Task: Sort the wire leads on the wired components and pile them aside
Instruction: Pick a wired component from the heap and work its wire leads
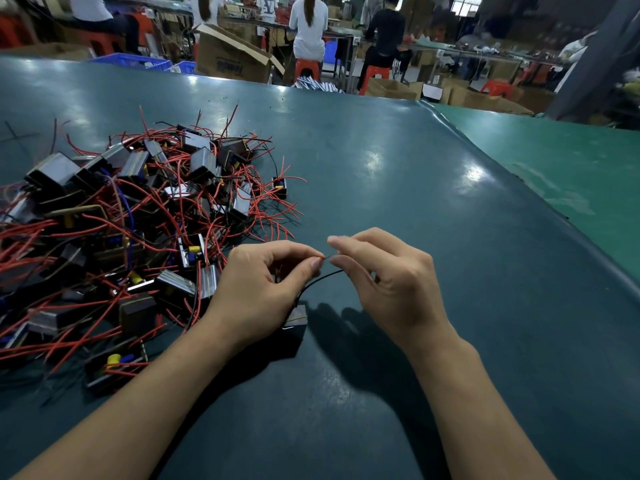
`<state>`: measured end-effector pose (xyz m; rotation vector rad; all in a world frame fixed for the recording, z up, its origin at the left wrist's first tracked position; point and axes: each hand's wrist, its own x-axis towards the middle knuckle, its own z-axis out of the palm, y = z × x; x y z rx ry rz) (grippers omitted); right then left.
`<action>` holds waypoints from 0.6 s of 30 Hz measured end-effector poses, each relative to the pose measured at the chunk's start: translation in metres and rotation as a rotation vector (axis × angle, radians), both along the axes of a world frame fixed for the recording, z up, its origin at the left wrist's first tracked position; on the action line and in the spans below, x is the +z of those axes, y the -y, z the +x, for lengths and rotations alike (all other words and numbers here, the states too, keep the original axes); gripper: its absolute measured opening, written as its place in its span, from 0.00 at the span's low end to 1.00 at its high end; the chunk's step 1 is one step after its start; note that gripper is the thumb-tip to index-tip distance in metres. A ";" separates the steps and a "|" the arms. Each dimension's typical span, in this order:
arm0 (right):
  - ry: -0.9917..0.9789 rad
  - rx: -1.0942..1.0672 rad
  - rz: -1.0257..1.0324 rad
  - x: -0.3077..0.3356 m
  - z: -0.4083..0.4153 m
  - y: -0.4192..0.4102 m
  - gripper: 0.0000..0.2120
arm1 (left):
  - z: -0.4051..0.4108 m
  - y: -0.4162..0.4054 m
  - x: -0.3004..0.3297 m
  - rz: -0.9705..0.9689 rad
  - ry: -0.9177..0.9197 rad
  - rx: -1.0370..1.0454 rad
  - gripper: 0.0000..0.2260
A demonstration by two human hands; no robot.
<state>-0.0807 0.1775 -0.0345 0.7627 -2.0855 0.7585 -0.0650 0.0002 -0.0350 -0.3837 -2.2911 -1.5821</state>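
A small black box-shaped wired component [296,323] sits on the dark green tabletop [398,174] under the left hand [256,289]. Left hand and right hand [384,275] pinch its thin red lead [325,258] between fingertips; a black lead [320,280] arcs just below. A tangled pile of red-wired components [131,230] lies left of the hands.

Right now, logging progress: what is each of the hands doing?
Left hand: pinches the red wire lead.
Right hand: pinches the black wire lead.

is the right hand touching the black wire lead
Touching. The head view shows the right hand pinching the end of the black wire lead, which runs down to the component under the left hand.
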 end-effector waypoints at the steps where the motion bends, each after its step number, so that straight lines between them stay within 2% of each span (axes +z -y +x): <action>1: -0.019 0.008 -0.015 0.000 0.000 0.001 0.03 | 0.000 0.000 0.000 0.012 -0.003 -0.001 0.03; 9: -0.001 0.036 -0.091 -0.003 -0.001 0.005 0.04 | 0.000 0.000 -0.001 0.082 -0.017 -0.028 0.03; 18: 0.367 0.119 -0.135 0.003 0.005 0.005 0.06 | 0.000 0.001 0.000 0.068 -0.026 -0.074 0.04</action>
